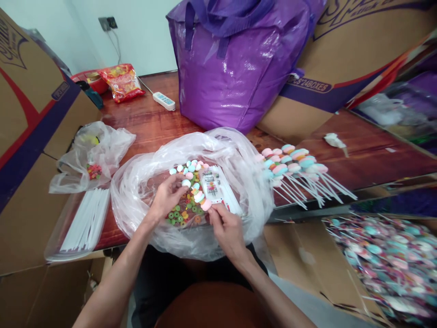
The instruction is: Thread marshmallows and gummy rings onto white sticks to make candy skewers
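Observation:
My left hand (170, 193) pinches a white and pale-blue round candy (186, 182) between thumb and fingers. My right hand (228, 225) is closed at the lower end of a candy skewer (199, 197), threaded with pink, white, blue and orange pieces; its stick is mostly hidden. Both hands are over a clear plastic bag (133, 191) with its rim rolled back. In it lie green and orange ring candies (179, 214), pastel round candies (191, 167), and a printed packet (211, 184) beside white sticks (229, 196).
Finished-looking candy skewers (293, 164) lie in a pile at right. White sticks (85, 221) and a small plastic bag (112, 139) are at left. Behind stand a purple bag (232, 68) and cartons (307, 118). A box of wrapped candies (392, 264) sits lower right.

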{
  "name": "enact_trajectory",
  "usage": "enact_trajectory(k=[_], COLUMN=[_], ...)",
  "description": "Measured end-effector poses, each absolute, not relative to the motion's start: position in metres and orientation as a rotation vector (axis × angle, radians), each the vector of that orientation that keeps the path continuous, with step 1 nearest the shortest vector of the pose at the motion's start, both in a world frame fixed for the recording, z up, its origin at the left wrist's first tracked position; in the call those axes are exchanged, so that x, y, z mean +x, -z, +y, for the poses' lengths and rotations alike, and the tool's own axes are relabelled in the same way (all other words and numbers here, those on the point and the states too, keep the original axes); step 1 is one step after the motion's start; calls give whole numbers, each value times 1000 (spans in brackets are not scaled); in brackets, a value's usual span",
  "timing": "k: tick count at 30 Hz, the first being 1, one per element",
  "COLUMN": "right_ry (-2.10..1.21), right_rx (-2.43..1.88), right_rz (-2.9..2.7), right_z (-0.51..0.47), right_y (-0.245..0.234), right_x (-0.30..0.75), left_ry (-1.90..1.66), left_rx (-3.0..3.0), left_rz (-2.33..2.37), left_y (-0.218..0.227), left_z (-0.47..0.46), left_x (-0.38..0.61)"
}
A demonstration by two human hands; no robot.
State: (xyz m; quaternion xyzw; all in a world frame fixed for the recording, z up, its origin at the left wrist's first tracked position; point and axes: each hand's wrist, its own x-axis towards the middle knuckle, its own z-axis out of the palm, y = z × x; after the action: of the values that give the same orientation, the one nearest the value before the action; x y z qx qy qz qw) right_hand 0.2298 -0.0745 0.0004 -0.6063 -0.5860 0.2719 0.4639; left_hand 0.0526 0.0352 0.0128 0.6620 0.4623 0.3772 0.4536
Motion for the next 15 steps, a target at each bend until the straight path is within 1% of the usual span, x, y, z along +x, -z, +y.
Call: enact_trajectory(k=[3, 6, 11, 15], right_ry=[-671, -650, -560, -537], right_rx=[-1474, -1453, -1453, -1450], right_rz=[-1487, -1539, -1610, -1666], right_z=[-73, -72, -70, -69], right_y=[-3, -3, 2, 1], right_x=[229, 227, 225, 224], left_ry=[-1010, -1032, -1087, -1135], left_rx=[1329, 1208, 1173, 1315], left_rz=[1101, 1107, 1138, 1226], left_y=[-12, -12, -8, -1], left_z=[26, 18, 13, 10], left_x=[50, 49, 51, 52])
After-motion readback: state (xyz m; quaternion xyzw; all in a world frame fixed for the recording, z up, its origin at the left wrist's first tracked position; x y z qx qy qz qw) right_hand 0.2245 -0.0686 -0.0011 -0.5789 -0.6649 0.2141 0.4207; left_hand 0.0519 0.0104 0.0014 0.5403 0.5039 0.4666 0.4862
